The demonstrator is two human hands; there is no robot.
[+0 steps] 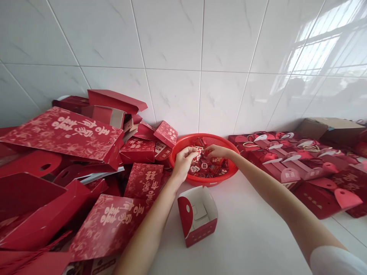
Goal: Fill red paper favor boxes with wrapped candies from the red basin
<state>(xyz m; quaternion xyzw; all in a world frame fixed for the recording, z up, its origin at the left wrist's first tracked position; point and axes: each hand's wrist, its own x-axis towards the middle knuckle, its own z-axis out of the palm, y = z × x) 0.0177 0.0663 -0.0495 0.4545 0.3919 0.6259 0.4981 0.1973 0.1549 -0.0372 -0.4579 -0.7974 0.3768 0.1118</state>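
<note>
Both my hands are over a red plastic basket [174,151] that holds several small wrapped candies [204,165]. At its left side my left hand [185,160] pinches a small red-and-white patterned packet [197,153] between thumb and fingers. My right hand [215,152] reaches in from the right with its fingers curled down among the candies; what they grip, if anything, is hidden. Nearer to me, below the basket, stands an open red gift box [199,217] with a white inside and its flaps up. Nothing shows inside that box.
On the left lies a heap of red printed boxes and bags [65,130], some flattened or open. Rows of closed red gift boxes [283,156] stand on the right, with a brown cardboard box [321,128] behind. A white tiled wall [172,42] rises behind the table.
</note>
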